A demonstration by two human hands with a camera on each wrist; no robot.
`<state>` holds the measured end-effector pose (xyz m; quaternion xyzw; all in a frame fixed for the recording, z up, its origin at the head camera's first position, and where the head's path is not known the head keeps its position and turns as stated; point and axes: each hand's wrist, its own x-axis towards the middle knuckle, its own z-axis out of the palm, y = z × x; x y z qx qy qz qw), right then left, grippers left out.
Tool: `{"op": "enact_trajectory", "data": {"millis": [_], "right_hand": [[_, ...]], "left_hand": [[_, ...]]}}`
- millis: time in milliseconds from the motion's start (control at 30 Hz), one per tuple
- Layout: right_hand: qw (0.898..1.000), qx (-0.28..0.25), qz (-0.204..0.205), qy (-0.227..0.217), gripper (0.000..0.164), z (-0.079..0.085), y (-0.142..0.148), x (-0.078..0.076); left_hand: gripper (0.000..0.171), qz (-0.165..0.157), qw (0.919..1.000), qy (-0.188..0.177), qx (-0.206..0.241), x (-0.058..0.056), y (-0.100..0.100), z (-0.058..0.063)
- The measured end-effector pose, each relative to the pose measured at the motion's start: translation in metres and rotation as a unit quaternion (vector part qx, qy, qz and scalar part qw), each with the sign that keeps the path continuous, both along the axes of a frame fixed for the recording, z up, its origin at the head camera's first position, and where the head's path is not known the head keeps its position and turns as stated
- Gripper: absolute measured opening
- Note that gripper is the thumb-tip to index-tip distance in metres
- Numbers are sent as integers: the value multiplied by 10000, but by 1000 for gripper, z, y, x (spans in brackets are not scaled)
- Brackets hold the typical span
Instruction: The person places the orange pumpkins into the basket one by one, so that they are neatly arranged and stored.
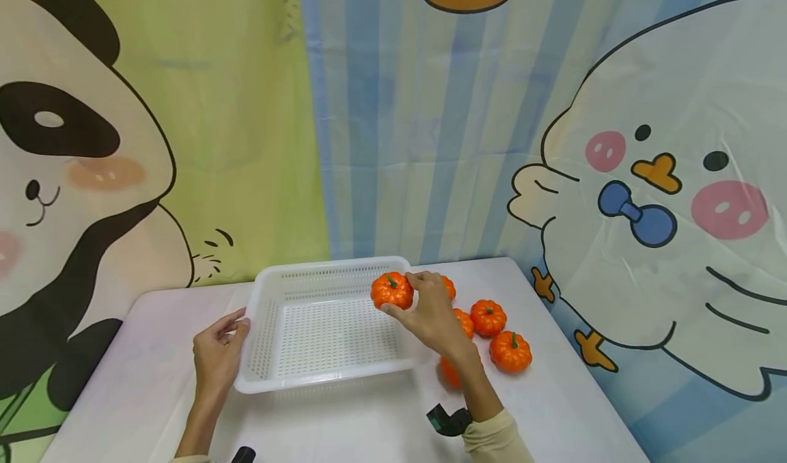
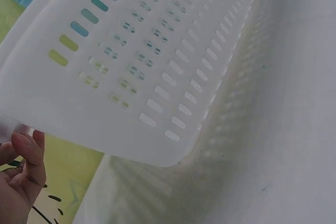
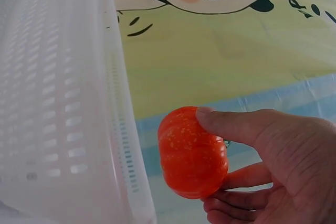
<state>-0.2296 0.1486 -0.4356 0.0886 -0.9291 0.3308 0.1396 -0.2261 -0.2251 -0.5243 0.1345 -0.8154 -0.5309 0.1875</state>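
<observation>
A white plastic basket (image 1: 332, 378) with slotted sides and a perforated bottom is in the middle of the head view, nothing lying inside it. My left hand (image 1: 218, 354) holds its left rim, thumb and fingers pinching the edge, as the left wrist view also shows at the basket corner (image 2: 79, 129). Between the thumb and fingers of my right hand (image 1: 438, 316) is a small glossy orange pumpkin (image 1: 391, 291) with a green stem. This pumpkin (image 3: 191, 153) is held up over the basket's right end in the head view.
Several more orange pumpkins (image 1: 510, 352) sit on the white table (image 1: 553, 408) to the right of the basket, some partly hidden behind my right hand and forearm. Behind the table hangs a cartoon-printed curtain (image 1: 393, 142). Shadow falls on the tabletop along the basket's near side.
</observation>
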Motion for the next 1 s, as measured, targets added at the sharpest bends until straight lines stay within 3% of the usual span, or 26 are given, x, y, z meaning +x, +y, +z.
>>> {"op": "enact_trajectory", "data": {"millis": [500,1000], "right_hand": [[9991,-13,352,-231,76,-10,-19,4],[9937,203,971,-513,75,-26,-45,5]], "left_hand": [[37,51,9999,-75,67,1,2,1],[36,34,9999,21,159,1,2,1]]}}
